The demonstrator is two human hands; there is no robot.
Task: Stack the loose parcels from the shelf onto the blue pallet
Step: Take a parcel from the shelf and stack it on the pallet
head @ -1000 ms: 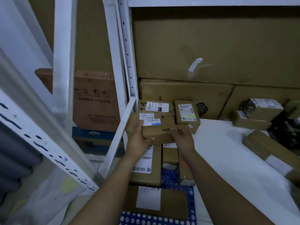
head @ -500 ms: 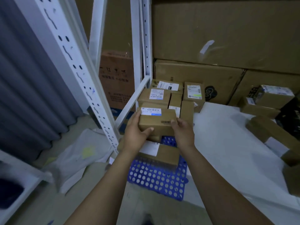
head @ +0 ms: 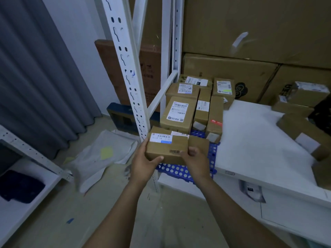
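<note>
I hold a small brown parcel [head: 167, 149] with a white label and a barcode between both hands. My left hand [head: 145, 163] grips its left end, thumb along the front face. My right hand [head: 196, 161] grips its right end. The parcel hangs over the near edge of the blue perforated pallet [head: 180, 170], just above another parcel [head: 198, 143] lying there. Several labelled parcels [head: 179, 113] stand stacked on the pallet's far part, some upright on edge.
A white slotted rack post [head: 125, 68] rises just left of the pallet, with a diagonal brace behind. The white shelf [head: 254, 140] to the right carries loose parcels [head: 308, 135]. Large cartons [head: 250, 33] fill the back. Grey bags [head: 100, 154] lie on the floor at left.
I have stepped back and my view has widened. The parcel in both hands came down and toward me, from in front of the stack to the pallet's near edge.
</note>
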